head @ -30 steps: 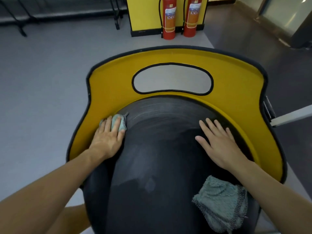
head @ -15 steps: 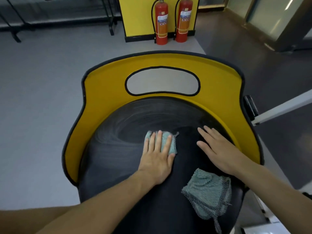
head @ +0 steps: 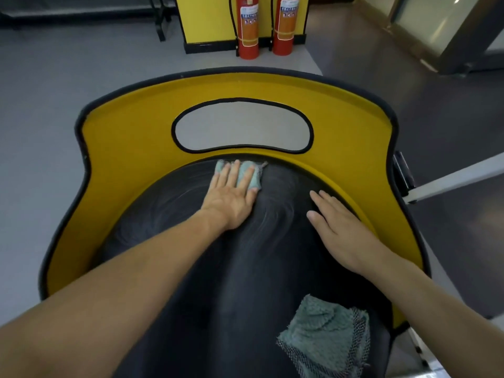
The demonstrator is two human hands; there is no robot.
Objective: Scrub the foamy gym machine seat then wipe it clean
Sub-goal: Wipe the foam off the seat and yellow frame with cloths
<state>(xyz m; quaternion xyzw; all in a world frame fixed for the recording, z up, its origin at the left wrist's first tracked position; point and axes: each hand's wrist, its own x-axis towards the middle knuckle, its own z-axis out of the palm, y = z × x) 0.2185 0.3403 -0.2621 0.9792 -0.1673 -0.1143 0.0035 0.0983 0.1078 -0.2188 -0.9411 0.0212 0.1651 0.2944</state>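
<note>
the forearms [head: 122, 282], left grip [head: 231, 199] and right grip [head: 341, 233] are all bare.

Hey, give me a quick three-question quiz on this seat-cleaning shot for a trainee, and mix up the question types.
1. True or false: the right hand lies flat on the black seat, holding nothing.
2. The left hand presses the small cloth at the seat's: A near end; B far edge by the yellow frame; C right side.
3. How many fire extinguishers stand behind?
Key: 1 true; 2 B; 3 two.
</note>
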